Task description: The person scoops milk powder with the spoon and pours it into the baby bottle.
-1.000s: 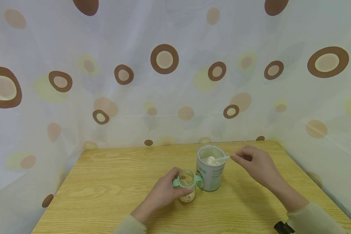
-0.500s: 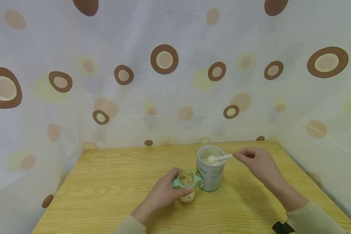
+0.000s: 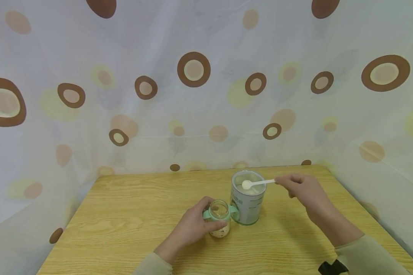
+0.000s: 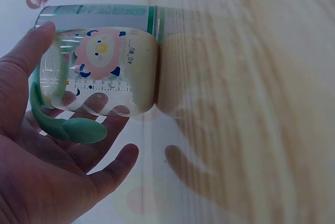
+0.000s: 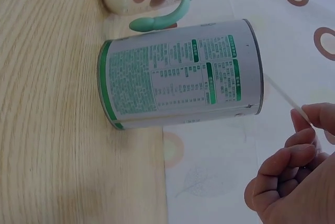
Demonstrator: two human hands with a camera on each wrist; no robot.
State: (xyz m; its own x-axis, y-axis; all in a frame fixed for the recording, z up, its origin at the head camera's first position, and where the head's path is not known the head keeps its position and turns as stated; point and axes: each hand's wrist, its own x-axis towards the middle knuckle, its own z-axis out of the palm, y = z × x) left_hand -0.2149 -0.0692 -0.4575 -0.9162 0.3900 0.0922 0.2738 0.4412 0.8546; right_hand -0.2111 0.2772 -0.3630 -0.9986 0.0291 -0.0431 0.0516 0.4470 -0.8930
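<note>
My left hand grips a clear baby bottle with green handles, thumb on one side and fingers behind. The bottle stands lidless on the table, with pale powder at its bottom. Just right of it stands an open milk powder can, white with green print. Between thumb and fingertips my right hand pinches the handle end of a white measuring scoop. The scoop's bowl, heaped with cream-coloured powder, is over the can's mouth in the head view. In the right wrist view the can hides that bowl.
The wooden table reaches back to a white curtain with brown and yellow circles, which also hangs at both sides. A black object shows by the right sleeve at the bottom edge.
My right hand has turned slightly and raised the scoop out of the powder, its bowl shifting a little left over the can. The left hand and bottle have stayed put.
</note>
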